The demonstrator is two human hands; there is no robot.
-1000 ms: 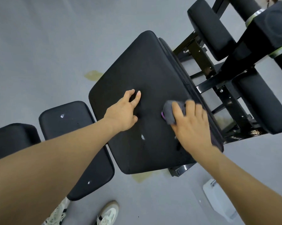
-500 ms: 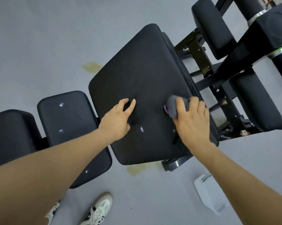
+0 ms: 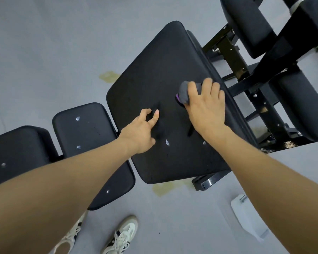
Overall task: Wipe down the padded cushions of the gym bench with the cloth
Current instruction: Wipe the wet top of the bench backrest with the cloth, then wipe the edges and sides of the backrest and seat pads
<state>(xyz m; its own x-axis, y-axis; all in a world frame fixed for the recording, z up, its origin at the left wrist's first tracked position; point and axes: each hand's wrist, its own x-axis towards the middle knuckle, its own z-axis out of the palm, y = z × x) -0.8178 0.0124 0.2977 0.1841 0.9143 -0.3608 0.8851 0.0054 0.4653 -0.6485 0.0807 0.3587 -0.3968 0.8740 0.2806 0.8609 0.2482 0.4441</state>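
right hand [image 3: 205, 105] has slid the gray cloth [image 3: 184, 91] up the back cushion [image 3: 151, 74] | fingers clamped on cloth (purple edge) | left hand [image 3: 140, 130] spread flat, holding nothing

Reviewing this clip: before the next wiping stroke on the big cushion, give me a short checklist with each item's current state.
1. Cloth under the right hand, fingers over it: ok.
2. Cloth in contact with the large cushion: ok.
3. Left hand bracing on the same cushion, fingers spread, holding nothing: ok.
4. Path ahead toward the cushion's far end free of objects: ok.
5. White marks near the cushion's near end gone: not ok, they show.
6. Smaller cushion free of white marks: not ok, several show.
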